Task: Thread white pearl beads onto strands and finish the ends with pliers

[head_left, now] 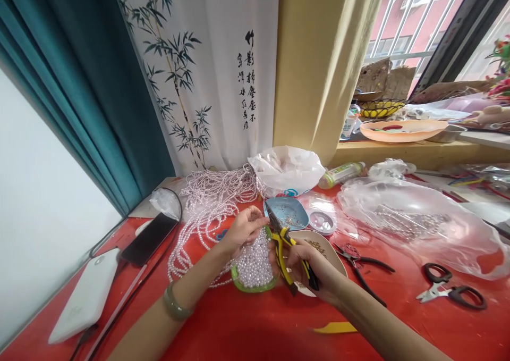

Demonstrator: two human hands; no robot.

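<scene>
My right hand [308, 268] grips yellow-and-black pliers [285, 246], jaws pointing up and left toward my left fingertips. My left hand [245, 229], fingers pinched together on something too small to make out, hovers over a green dish of loose pearl beads [252, 268]. A green bangle sits on my left wrist. Just behind the pliers' tip lies a blue dish [287, 212] with small metal parts, and a beige dish [324, 246] sits under my right hand.
Pearl strands [211, 201] are heaped at the back left, beside a phone [148, 238] and a white power bank [85, 297]. Red-handled pliers [360, 268], black scissors [450, 292], a thread spool [322, 221] and plastic bags [418, 223] lie to the right on the red table.
</scene>
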